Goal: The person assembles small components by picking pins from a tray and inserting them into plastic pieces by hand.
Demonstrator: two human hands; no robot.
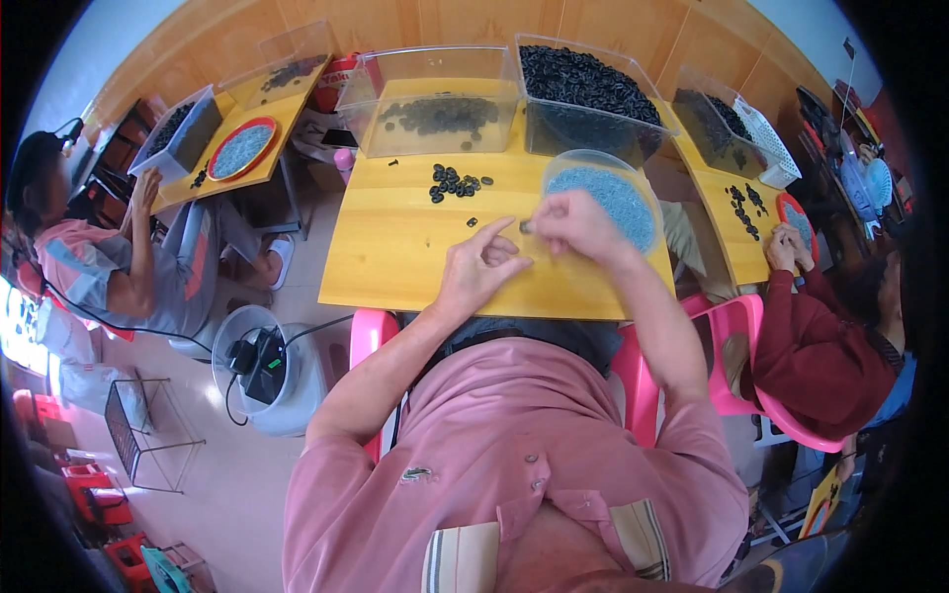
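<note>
My left hand (479, 265) is over the yellow table, thumb and index finger apart, with nothing visible between them. To its right my right hand (575, 223) is pinched at the fingertips on a small dark part (525, 226), too small to make out fully. Beneath and beyond the right hand is a round clear tub (554, 163) with small light-blue pieces (618, 198). Farther off lies a loose cluster of black ring-shaped parts (455, 185). A single small black part (472, 221) rests just beyond my left fingertips.
At the table's (376, 257) far edge stand a clear bin (435, 74) holding some dark parts and a fuller bin (593, 128) heaped with black parts. Co-workers sit at tables left (129, 257) and right (820, 346). A white bucket (306, 395) with a black device stands at left.
</note>
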